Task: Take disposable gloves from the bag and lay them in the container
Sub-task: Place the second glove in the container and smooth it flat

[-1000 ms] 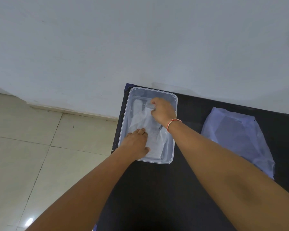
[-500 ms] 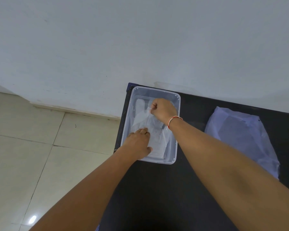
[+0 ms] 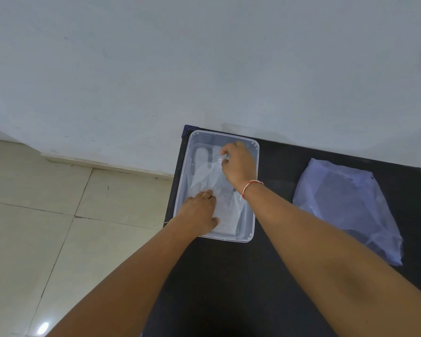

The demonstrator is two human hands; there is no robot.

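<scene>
A clear plastic container sits at the far left corner of the black table. Thin see-through disposable gloves lie flat inside it. My left hand presses palm down on the near end of the gloves, fingers spread. My right hand, with a red thread at the wrist, pinches the far end of the top glove between fingertips near the container's back wall. The pale blue plastic bag lies flat on the table to the right, apart from both hands.
The black table stands against a white wall. Its left edge drops to a beige tiled floor. The container reaches almost to that left edge.
My right hand has moved slightly toward the container's back wall, pulling the glove's far end straighter. My left hand stays pressed on the near end. The view shifted a little.
</scene>
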